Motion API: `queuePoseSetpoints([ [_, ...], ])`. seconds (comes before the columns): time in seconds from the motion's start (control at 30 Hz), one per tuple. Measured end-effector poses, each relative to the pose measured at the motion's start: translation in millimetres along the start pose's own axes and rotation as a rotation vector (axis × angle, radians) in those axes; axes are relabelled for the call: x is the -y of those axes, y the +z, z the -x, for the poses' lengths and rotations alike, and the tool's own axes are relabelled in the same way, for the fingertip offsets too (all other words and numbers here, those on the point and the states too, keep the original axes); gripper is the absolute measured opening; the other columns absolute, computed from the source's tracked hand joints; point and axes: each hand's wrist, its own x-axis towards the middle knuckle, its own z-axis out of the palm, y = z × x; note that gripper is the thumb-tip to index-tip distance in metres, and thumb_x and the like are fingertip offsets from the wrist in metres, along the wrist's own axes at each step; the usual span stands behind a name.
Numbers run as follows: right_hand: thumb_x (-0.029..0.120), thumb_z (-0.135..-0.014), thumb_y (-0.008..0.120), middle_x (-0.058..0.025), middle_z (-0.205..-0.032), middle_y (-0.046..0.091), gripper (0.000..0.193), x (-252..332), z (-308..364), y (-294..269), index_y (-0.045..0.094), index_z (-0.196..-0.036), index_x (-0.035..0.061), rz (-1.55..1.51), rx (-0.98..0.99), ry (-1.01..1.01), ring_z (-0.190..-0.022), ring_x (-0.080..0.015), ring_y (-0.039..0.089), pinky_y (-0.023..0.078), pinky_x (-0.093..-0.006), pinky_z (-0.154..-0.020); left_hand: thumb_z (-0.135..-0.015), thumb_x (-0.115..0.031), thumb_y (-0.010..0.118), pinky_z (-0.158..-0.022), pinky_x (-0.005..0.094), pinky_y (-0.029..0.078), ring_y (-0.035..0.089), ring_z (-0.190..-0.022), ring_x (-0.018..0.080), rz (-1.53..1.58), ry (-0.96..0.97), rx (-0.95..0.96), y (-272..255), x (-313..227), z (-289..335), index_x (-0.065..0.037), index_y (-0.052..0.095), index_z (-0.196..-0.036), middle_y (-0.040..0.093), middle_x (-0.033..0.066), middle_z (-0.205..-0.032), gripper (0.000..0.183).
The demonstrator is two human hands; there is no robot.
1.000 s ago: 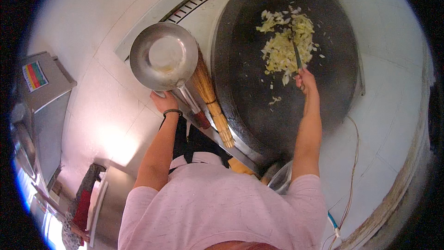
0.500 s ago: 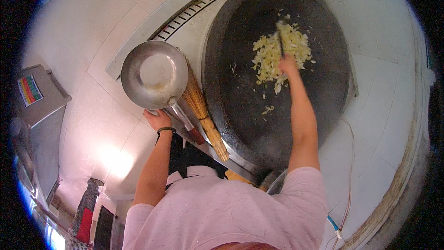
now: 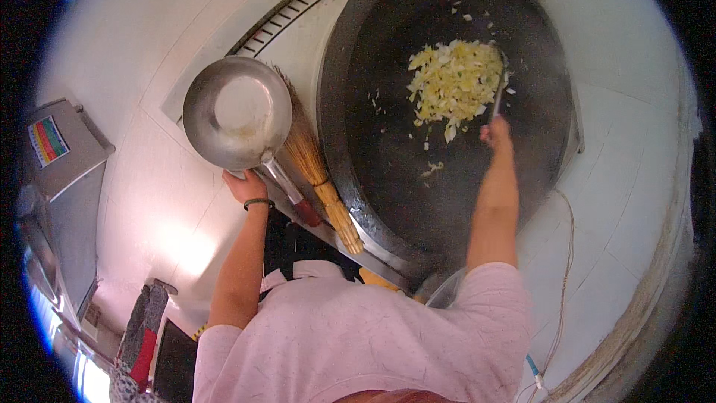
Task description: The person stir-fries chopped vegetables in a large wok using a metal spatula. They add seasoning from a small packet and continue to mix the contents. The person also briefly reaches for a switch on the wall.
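Observation:
My right hand [image 3: 498, 131] is closed round the handle of a spatula [image 3: 498, 95]. The spatula's head is at the right edge of a heap of chopped, pale yellow cabbage [image 3: 451, 78]. This heap lies in a large dark wok [image 3: 403, 186], with loose bits scattered round it. My left hand [image 3: 245, 185], with a dark band at the wrist, is by the near rim of a smaller steel wok [image 3: 239, 108] at the counter's front edge. Its thumb and fingers look apart, the fingertips partly hidden by the rim.
A straw whisk brush [image 3: 328, 198] lies between the two woks, beside the small wok's brown handle [image 3: 307, 213]. A slotted grate [image 3: 298, 11] runs along the back of the stove. Tiled wall is at the right, with a thin cable [image 3: 568, 269] hanging. A grey cabinet [image 3: 71, 157] stands far left.
My right hand has moved right and nearer to me, bringing the spatula from the middle of the cabbage to its right edge. My left hand stays by the small wok.

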Motion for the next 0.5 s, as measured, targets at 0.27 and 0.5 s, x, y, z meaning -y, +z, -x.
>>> queuePoseSetpoints([
  [0.27,0.044,-0.088,0.040,-0.0047,-0.049,0.044,0.037,-143.4,164.4,-21.3,0.048,-0.098,0.0094,0.130,0.165,0.188,-0.033,-0.0129,0.039,0.033,-0.0277,-0.030,-0.077,-0.019,0.055,-0.089,0.0416,0.035,0.043,-0.105,0.0414,-0.043,-0.049,0.000,-6.0,6.0,0.0,0.010,0.040,-0.115,0.045,0.0272,-0.110,0.051],
  [0.5,0.033,-0.086,0.050,-0.0032,-0.051,0.047,0.030,-126.6,334.6,-70.8,0.056,-0.100,0.0075,0.613,0.134,0.135,-0.035,-0.0108,0.041,0.032,-0.0253,-0.031,-0.075,-0.015,0.055,-0.086,0.0420,0.037,0.045,-0.101,0.0416,-0.051,-0.058,-0.038,-5.7,4.9,2.7,0.009,0.042,-0.113,0.047,0.0259,-0.108,0.047],
])
